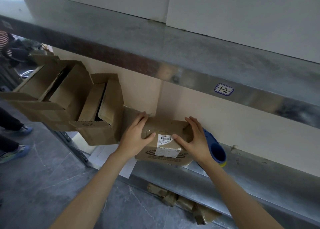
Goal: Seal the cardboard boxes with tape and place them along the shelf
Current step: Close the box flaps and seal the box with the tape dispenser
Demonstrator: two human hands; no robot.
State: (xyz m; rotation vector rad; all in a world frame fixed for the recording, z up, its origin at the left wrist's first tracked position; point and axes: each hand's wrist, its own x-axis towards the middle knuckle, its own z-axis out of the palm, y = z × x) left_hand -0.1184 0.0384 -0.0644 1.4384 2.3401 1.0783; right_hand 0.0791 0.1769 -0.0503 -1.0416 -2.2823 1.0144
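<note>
Grey metal shelf [242, 182] fills most of the frame, running from the left down to the lower right. On its left part sit two open cardboard boxes [52, 97], with their flaps sticking up, so I think they have no tape yet. In the middle of the frame, at the front edge of the shelf, sits a small cardboard box [164, 157]. Just behind it on the right lies a blue tape dispenser [216, 150], close by so it is easy to grab.

The left hand [136, 133] lies on the box's left side and the right hand [194, 138] on its right side. The fingers are nearly straight and the thumbs press on top, likely to push the flaps flat for taping. A white shipping label [167, 147] is stuck on the box.
</note>
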